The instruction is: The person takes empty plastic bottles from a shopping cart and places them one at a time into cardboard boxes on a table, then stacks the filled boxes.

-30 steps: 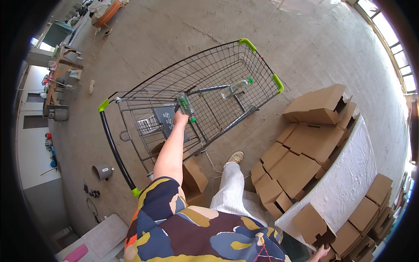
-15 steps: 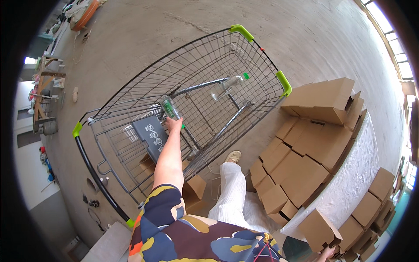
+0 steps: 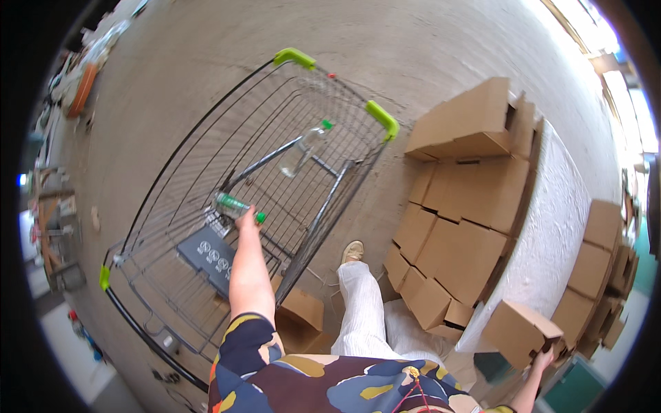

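Note:
My left hand (image 3: 246, 219) reaches into a wire shopping cart (image 3: 237, 110) and is closed around a clear plastic bottle (image 3: 231, 202) with a green label and green cap. The bottle lies tilted beside the grey child-seat flap (image 3: 205, 255). Farther along the cart's basket, a second clear bottle (image 3: 301, 153) with a green cap lies on the wire bottom. At the lower right my right hand (image 3: 544, 358) grips the edge of a small open cardboard box (image 3: 518, 333), fingers partly hidden by it.
Several cardboard boxes (image 3: 468, 227) are stacked to the right of the cart, beside a plastic-wrapped white block (image 3: 547, 213). More boxes (image 3: 589, 265) stand farther right. An open box (image 3: 296, 320) sits on the floor below the cart. My shoe (image 3: 353, 251) is between cart and stack.
The cart, boxes and floor have shifted leftward in view as my head turned. The bottle in my left hand has tilted flatter. My right hand still holds the small box.

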The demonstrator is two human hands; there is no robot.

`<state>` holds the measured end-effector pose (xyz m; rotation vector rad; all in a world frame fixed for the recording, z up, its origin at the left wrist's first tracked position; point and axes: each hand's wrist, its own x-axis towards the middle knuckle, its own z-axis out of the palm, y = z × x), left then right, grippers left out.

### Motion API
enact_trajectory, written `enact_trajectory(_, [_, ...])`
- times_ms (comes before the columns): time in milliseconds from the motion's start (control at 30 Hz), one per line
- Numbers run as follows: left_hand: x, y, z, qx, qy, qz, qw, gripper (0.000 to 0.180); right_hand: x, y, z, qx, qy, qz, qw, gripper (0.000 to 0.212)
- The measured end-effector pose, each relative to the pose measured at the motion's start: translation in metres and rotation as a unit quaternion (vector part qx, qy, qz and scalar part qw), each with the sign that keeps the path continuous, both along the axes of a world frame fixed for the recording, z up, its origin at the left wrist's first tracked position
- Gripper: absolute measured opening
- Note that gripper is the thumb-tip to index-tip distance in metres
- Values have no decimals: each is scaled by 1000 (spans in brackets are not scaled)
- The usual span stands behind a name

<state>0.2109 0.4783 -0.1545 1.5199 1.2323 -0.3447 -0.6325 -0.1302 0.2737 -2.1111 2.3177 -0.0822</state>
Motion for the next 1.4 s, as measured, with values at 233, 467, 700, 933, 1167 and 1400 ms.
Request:
enact_trajectory(233, [4,42,27,-281,20,1,960,25,-2,14,7,-4,89,-17,996,61])
enact_trajectory(467, [-27,50,136,-360,32,-129,923,31,69,37,29,-28,37,-65,997,58])
enact_trajectory(700, [-72,-54,317,-411,-183,-419,789,64,54,38,35,-76,-18,-30,997,43])
enact_trajectory(933, [-208,-230,480,-396,-192,-631,638,93,31,50,42,-56,-90,74,992,52])
enact_trajectory(1167, [-425,-415,551,-520,45,-749,408,96,15,61,45,-34,-175,107,978,51])
enact_trajectory(1400, [-537,-537,560,-333,26,-931,147,76,-1,58,53,-19,-250,150,957,52])
